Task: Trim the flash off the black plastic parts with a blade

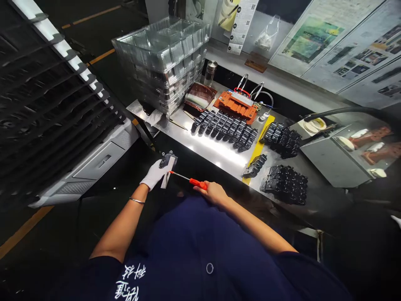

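My left hand [153, 174], in a white glove, is closed around a small black plastic part [163, 162] with a pale flat strip [168, 172] along one side. My bare right hand [214, 193] grips the red handle of a screwdriver [198, 183]. Its thin metal shaft points left, and its orange-red tip is at the pale strip; whether the two touch I cannot tell. Both hands are in front of my body, off the near edge of the metal bench [216, 155].
Rows of black plastic parts [224, 129] lie on the bench beside an orange fixture [236, 106]. More black parts [285, 184] sit right of a yellow strip [258, 148]. Stacked clear trays [166, 62] stand at back left. A large slatted rack [62, 104] is at left.
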`<state>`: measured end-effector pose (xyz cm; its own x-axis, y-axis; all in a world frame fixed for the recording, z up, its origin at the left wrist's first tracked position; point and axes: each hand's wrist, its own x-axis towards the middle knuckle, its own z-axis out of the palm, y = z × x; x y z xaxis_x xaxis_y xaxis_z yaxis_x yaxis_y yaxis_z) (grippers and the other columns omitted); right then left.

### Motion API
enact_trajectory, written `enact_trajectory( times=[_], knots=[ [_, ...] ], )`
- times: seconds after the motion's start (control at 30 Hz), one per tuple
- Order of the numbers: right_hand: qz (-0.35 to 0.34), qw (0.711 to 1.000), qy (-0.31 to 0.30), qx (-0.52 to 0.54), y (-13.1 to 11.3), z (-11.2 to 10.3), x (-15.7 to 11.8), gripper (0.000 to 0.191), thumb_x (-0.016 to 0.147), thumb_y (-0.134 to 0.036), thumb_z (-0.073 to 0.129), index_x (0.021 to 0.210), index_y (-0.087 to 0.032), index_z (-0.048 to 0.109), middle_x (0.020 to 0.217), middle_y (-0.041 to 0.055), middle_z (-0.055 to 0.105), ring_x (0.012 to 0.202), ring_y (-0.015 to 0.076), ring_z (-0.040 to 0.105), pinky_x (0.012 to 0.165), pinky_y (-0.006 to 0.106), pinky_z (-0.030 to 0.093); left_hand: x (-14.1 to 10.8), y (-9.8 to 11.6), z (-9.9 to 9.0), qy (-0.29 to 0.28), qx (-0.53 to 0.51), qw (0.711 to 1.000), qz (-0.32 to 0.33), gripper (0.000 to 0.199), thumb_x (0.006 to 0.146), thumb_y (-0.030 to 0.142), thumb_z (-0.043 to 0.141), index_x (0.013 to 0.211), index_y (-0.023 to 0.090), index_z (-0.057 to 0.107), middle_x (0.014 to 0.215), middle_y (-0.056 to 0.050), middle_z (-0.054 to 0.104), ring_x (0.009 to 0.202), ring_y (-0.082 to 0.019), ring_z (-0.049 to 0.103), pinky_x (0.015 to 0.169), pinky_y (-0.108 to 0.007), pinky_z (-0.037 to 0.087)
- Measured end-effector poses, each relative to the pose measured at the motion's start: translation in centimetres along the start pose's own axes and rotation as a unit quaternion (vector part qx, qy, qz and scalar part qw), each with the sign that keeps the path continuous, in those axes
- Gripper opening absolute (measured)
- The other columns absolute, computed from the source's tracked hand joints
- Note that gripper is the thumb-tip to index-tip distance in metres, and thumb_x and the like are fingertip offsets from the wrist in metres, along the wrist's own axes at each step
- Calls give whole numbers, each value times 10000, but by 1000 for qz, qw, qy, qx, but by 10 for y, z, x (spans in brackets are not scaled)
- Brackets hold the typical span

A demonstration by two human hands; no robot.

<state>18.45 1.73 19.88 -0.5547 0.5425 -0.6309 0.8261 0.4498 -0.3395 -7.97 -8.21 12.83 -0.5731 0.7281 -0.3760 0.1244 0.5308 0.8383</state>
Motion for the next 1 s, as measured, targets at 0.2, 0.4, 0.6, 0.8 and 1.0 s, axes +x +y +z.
enact_trajectory(
  times=[0.2, 0.4, 0.6, 0.8, 1.0],
  knots=[
    [36, 999, 25, 12, 27, -13, 7, 664, 911, -752, 303, 1046, -203, 652, 965, 103, 744, 927, 278, 707, 690, 289, 419, -12, 2, 18, -42, -12, 999, 19, 573, 668, 425, 778, 1165, 169, 652, 1123, -92, 727, 1034, -275, 668, 981, -410, 484],
    [36, 998, 8, 44, 63, -20, 1, 698, 906, -759, 297, 1065, -188, 664, 1004, 118, 739, 946, 272, 700, 721, 285, 431, -17, 24, 44, -90, -43, 995, -22, 580, 610, 345, 834, 1147, 205, 665, 1124, -64, 738, 1079, -271, 664, 1026, -400, 481],
    [7, 990, -48, 135, 121, -34, -19, 667, 794, -807, 478, 853, -186, 713, 847, 95, 728, 787, 241, 681, 637, 269, 408, -14, 46, 76, -123, -26, 987, -100, 318, 844, 454, 580, 935, 160, 658, 803, -101, 731, 710, -228, 720, 681, -371, 607],
    [19, 966, -35, 256, 197, -37, -53, 577, 744, -749, 604, 668, -182, 677, 645, 37, 639, 610, 176, 592, 589, 258, 386, 14, 81, 138, -169, 98, 978, -78, 220, 785, 356, 665, 934, 196, 641, 932, -108, 759, 939, -298, 728, 828, -431, 587],
    [49, 920, 93, 377, 266, -25, -71, 421, 915, -546, 478, 901, -175, 674, 811, 23, 687, 762, 162, 613, 710, 249, 453, 47, 154, 276, -236, 238, 941, 50, 497, 726, 245, 764, 1196, 194, 611, 1225, -138, 694, 1187, -305, 628, 1033, -422, 466]
  ],
)
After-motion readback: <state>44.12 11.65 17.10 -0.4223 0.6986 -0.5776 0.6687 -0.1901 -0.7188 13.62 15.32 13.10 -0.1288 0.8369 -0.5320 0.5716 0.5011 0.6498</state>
